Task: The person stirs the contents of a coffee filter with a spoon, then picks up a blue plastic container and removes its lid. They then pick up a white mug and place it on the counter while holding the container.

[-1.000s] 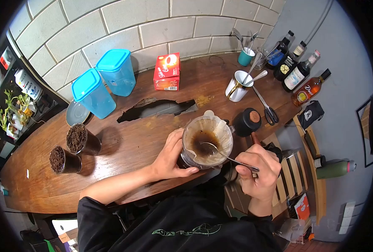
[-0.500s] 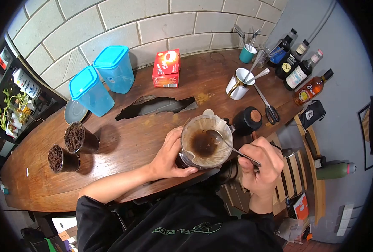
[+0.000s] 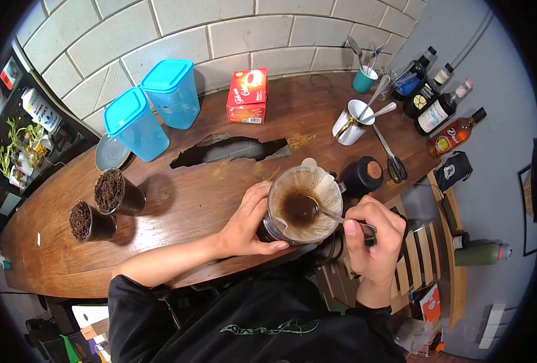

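A clear coffee dripper [image 3: 278, 189] lined with a paper filter [image 3: 321, 225] stands near the table's front edge, with dark wet coffee [image 3: 298, 210] in it. My left hand [image 3: 249, 222] is curved around the dripper's left side, thumb along the front. Between the fingers of my right hand [image 3: 374, 235] is a metal spoon [image 3: 335, 216], tilted so its bowl sits in the coffee. What lies beneath the dripper is mostly hidden. Just right of it stands a black pot [image 3: 361, 176] with a wooden knob on its lid.
The wooden table [image 3: 183, 212] has a jagged hole [image 3: 232, 150] behind the dripper. Two glasses of dark grounds [image 3: 112, 191] stand left. Behind are blue-lidded containers [image 3: 162, 85] and a red box [image 3: 248, 97]. Right are a white mug [image 3: 348, 128], scissors [image 3: 395, 166] and several bottles [image 3: 441, 109].
The spoon's bowl has sunk lower into the coffee and my right hand has shifted slightly. My left hand keeps its hold. The whole view has shifted a little.
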Demonstrator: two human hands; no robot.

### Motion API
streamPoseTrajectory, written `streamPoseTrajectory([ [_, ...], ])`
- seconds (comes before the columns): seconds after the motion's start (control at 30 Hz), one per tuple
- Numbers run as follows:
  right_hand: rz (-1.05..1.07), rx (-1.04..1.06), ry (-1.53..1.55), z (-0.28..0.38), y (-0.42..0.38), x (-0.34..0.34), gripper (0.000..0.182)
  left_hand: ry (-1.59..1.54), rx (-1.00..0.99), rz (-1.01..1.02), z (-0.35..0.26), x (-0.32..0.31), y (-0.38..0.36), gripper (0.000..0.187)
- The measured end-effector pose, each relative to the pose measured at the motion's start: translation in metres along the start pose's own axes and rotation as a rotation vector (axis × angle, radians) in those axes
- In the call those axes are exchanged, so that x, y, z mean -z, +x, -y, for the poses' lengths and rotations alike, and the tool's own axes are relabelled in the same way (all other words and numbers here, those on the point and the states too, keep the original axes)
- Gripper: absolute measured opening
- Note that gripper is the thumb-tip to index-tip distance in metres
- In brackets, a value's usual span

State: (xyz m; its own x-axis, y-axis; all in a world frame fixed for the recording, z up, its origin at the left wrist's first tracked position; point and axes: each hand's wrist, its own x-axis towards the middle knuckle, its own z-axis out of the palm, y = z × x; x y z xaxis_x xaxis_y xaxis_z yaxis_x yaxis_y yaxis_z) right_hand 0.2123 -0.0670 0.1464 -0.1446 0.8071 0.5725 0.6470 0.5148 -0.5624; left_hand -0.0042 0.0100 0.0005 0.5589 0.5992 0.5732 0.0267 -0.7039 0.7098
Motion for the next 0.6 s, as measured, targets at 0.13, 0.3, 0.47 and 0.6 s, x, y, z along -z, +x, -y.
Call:
streamPoseTrajectory([
  [0.13,-0.025,-0.008,0.034,-0.003,0.002,-0.002,0.01,0.017,-0.003,0.006,0.0,0.001,0.001,0.086],
  [0.3,-0.056,-0.165,0.139,-0.008,-0.002,-0.006,0.017,-0.018,0.027,0.032,0.001,0.001,0.001,0.086],
  [0.47,-0.042,-0.299,0.178,-0.01,0.001,-0.003,0.022,-0.034,0.073,0.043,0.0,0.001,0.001,0.086],
  [0.6,-0.008,-0.413,0.268,-0.016,0.004,0.001,0.026,-0.049,0.094,0.049,0.003,-0.001,-0.001,0.089],
])
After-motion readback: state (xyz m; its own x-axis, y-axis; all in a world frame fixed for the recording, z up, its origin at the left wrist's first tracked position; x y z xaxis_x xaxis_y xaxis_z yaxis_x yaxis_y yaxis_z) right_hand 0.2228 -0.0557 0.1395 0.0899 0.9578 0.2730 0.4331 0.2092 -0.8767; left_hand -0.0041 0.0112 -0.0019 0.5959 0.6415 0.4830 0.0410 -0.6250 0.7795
